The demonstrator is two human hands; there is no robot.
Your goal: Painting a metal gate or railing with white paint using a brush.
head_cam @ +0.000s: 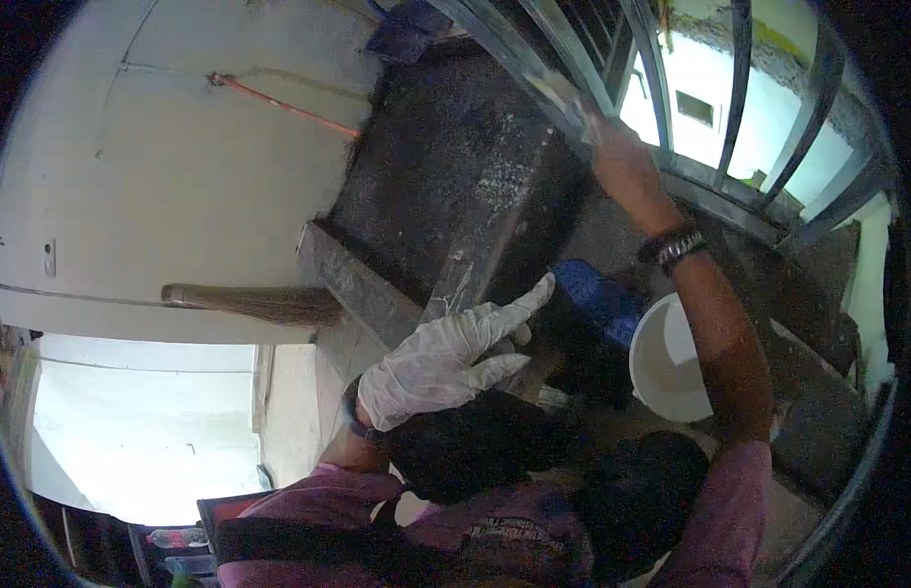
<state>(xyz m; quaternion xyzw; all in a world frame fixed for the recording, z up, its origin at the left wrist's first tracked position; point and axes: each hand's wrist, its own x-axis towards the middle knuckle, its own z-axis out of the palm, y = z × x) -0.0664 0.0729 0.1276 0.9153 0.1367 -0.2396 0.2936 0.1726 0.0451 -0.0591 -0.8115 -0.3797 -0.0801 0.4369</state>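
My right hand (626, 165), bare and with a dark band at the wrist, grips a blurred tool (562, 92) that looks like a brush. The tool's pale end is against or close to the lower rail of a grey barred metal grille (709, 192); motion blur hides the exact contact. A whitish glove covers my left hand (451, 360), which holds nothing. Its index finger points out, the thumb stands apart and the other fingers curl. Beneath it are a grey beam (367, 287) and a dark, paint-spattered surface (440, 147).
A white bucket (665, 360) stands below my right forearm, beside a blue item (598, 298). To the left, a broom (257, 301) lies by the pale wall (168, 184). An orange rod or cord (290, 106) runs along that wall. A plastic bottle (177, 538) sits at lower left.
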